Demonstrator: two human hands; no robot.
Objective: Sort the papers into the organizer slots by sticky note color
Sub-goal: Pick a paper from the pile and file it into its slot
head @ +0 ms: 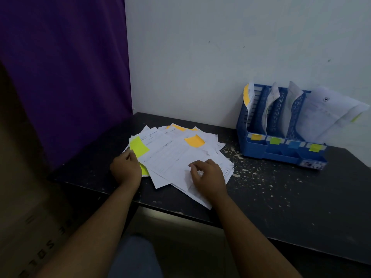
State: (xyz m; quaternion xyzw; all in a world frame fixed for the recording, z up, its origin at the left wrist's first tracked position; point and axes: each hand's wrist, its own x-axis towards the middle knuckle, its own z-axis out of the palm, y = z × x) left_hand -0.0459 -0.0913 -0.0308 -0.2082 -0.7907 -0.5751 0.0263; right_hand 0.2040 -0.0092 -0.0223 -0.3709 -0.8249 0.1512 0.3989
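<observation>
Head view shows a loose pile of papers (pixel 176 157) fanned across the black table (pixel 281 187), its nearest corner close to the table's front edge, with the blue organizer (pixel 281 152) well apart to the right against the wall. The left hand (pixel 125 169) is curled at the pile's left edge, thumb and fingers pinching the sheet that carries a yellow-green sticky note (pixel 139 146). The right hand (pixel 209 176) rests on the near right of the pile with its fingers bent inward; whether they pinch a sheet or only press down cannot be told. An orange sticky note (pixel 194 141) lies exposed further back. The likeliest slip is misfiling: the green label (pixel 275 140) and the yellow-green label (pixel 315 147) on the organizer look close in this dim light, so the held sheet could go one slot wrong. Pulling it out from the side may also drag neighbouring sheets along, pushing the lowest ones off the edge. The papers in the rightmost slot (pixel 329 111) already flop outward, and another sheet could tip them out.
</observation>
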